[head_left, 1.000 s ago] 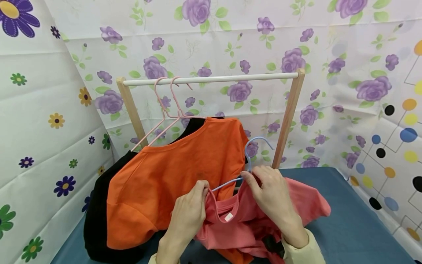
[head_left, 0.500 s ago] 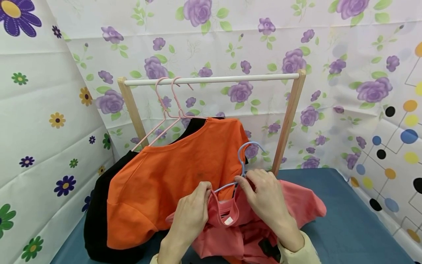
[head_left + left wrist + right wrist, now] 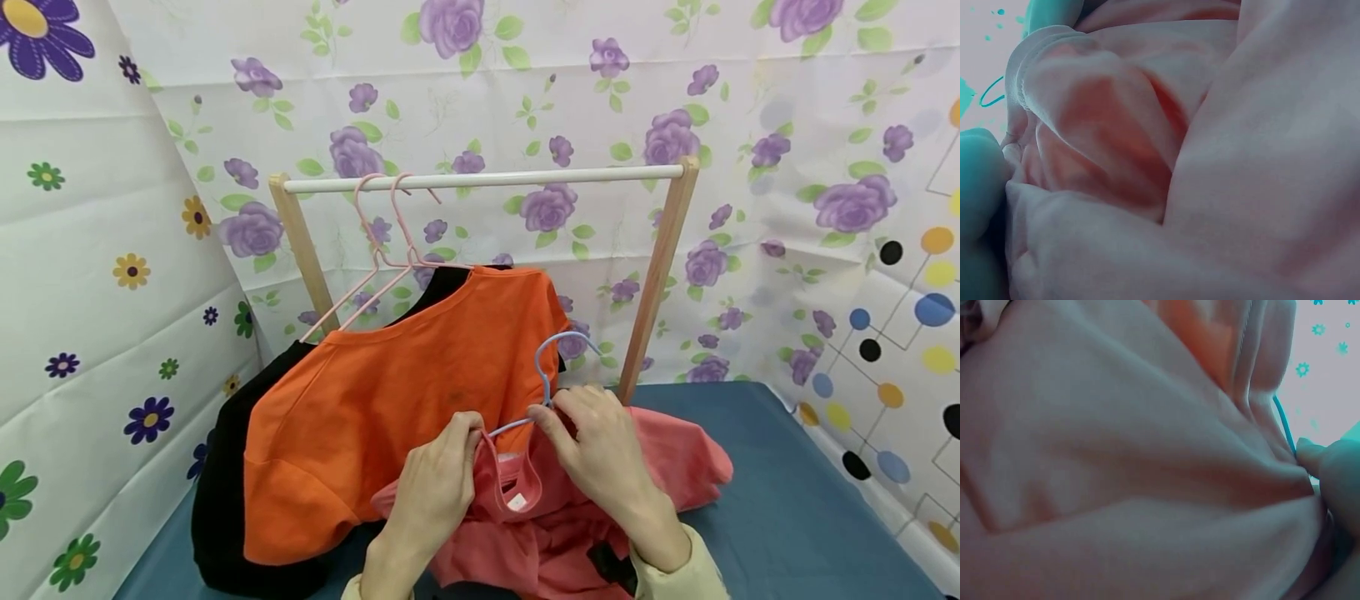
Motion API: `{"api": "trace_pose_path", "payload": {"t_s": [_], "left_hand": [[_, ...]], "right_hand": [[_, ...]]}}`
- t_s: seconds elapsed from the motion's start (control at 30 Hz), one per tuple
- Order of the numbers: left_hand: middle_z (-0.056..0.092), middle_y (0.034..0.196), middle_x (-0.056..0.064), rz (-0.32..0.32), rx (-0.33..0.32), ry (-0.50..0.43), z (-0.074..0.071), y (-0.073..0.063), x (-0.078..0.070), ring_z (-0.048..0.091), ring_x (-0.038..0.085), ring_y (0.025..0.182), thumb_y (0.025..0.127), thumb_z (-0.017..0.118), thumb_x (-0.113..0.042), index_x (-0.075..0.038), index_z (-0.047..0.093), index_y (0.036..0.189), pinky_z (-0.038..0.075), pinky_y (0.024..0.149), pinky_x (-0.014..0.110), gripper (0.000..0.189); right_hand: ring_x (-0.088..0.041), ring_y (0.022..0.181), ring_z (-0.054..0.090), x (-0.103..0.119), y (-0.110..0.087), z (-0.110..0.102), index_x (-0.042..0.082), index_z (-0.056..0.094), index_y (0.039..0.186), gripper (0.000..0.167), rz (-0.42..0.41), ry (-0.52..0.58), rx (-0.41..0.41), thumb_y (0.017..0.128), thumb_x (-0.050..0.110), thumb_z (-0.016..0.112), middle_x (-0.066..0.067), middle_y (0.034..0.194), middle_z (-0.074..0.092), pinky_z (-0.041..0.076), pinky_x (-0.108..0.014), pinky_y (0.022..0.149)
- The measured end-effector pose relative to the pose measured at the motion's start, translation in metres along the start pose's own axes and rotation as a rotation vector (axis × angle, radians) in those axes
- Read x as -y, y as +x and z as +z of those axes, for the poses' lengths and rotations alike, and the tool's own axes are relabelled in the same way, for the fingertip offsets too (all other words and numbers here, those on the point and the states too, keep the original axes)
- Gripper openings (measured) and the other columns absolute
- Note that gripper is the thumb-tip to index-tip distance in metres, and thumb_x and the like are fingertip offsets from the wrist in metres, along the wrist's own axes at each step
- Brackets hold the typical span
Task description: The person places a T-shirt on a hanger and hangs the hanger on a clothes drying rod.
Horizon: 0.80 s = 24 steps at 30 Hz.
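Note:
A pink shirt (image 3: 487,554) with a white neck label lies bunched in front of me, its collar facing up. My left hand (image 3: 433,487) pinches the collar's left side between thumb and curled fingers. On the right side of the collar, my right hand (image 3: 606,458) grips the cloth together with the blue hanger (image 3: 537,365) near its neck. The hanger's hook stands up above the shirt; one arm shows across the neck opening, and the rest is hidden by cloth and hand. Pink cloth fills most of both wrist views.
Behind stands a rack with a white rail (image 3: 487,178) and wooden posts (image 3: 658,279). Two pink hangers (image 3: 395,208) hang at its left, carrying an orange shirt (image 3: 390,408) and a black garment (image 3: 225,492). Blue cloth (image 3: 795,492) covers the table; patterned sheets surround it.
The blue hanger's hook and my right hand have moved down and left, toward my left hand. The pink shirt's right sleeve has shifted left, and its collar opening has narrowed.

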<state>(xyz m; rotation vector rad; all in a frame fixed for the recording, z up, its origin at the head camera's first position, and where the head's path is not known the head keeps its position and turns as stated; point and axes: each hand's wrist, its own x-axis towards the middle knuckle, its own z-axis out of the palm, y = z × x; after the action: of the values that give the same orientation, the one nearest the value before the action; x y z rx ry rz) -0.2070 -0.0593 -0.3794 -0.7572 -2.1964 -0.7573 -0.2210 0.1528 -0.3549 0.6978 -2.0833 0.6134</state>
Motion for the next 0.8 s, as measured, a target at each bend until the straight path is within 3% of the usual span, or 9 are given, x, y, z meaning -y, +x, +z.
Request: {"api": "trace_pose_path", "payload": {"t_s": [0.13, 0.33, 0.63, 0.8], "left_hand": [[0.052, 0.076, -0.008, 0.006, 0.017, -0.008, -0.001, 0.0, 0.001, 0.044, 0.004, 0.054, 0.096, 0.062, -0.005, -0.01, 0.055, 0.108, 0.04, 0.049, 0.016, 0.015], [0.051, 0.076, -0.008, 0.002, 0.001, -0.019, -0.004, 0.0, 0.005, 0.043, 0.004, 0.054, 0.096, 0.061, -0.004, -0.011, 0.055, 0.107, 0.04, 0.049, 0.016, 0.015], [0.051, 0.075, -0.01, -0.083, 0.012, -0.105, -0.013, 0.001, 0.01, 0.038, 0.003, 0.052, 0.098, 0.058, -0.004, -0.01, 0.055, 0.112, 0.04, 0.047, 0.018, 0.017], [0.048, 0.074, -0.01, -0.098, -0.025, -0.108, -0.018, -0.001, 0.016, 0.035, 0.003, 0.052, 0.098, 0.056, -0.003, -0.011, 0.053, 0.114, 0.036, 0.045, 0.019, 0.018]], "right_hand": [[-0.005, 0.061, 0.039, -0.006, 0.0, -0.006, 0.024, 0.05, 0.071, 0.029, -0.004, 0.066, 0.07, 0.093, 0.027, 0.069, 0.014, 0.065, 0.036, 0.036, -0.026, 0.058], [-0.003, 0.064, 0.04, -0.015, -0.002, -0.016, 0.027, 0.049, 0.073, 0.029, 0.03, 0.109, 0.169, 0.098, 0.022, 0.063, 0.014, 0.069, 0.038, 0.037, -0.025, 0.059], [-0.002, 0.053, 0.03, -0.029, -0.001, -0.027, 0.026, 0.039, 0.068, 0.04, 0.038, 0.124, 0.15, 0.098, 0.014, 0.062, 0.013, 0.063, 0.03, 0.032, -0.023, 0.053], [-0.001, 0.051, 0.03, -0.037, -0.002, -0.029, 0.028, 0.041, 0.068, 0.039, 0.039, 0.13, 0.148, 0.098, 0.012, 0.061, 0.015, 0.062, 0.03, 0.031, -0.023, 0.052]]}}
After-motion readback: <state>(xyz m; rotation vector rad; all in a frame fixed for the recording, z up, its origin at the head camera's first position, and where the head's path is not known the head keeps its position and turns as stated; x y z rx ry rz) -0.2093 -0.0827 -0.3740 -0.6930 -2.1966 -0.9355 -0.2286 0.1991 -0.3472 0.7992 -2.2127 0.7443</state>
